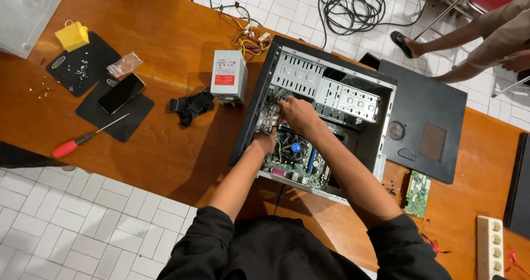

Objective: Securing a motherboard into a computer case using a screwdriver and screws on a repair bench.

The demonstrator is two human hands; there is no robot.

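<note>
Inside the open computer case (265,70), both hands (298,114) work; whether fingers grip anything is unclear

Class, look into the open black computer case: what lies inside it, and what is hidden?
Inside the computer case: a green motherboard, a cooler fan, silver drive bays. The left hand and right hand cover the cables there.

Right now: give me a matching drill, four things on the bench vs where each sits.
1. red-handled screwdriver
2. grey metal power supply box
3. green circuit card
4. yellow plastic block

A. right of the open black computer case
B. far left corner, on a black mat
C. just left of the case
D. left table edge, below the black phone

Pairs: 1-D, 2-C, 3-A, 4-B
</note>
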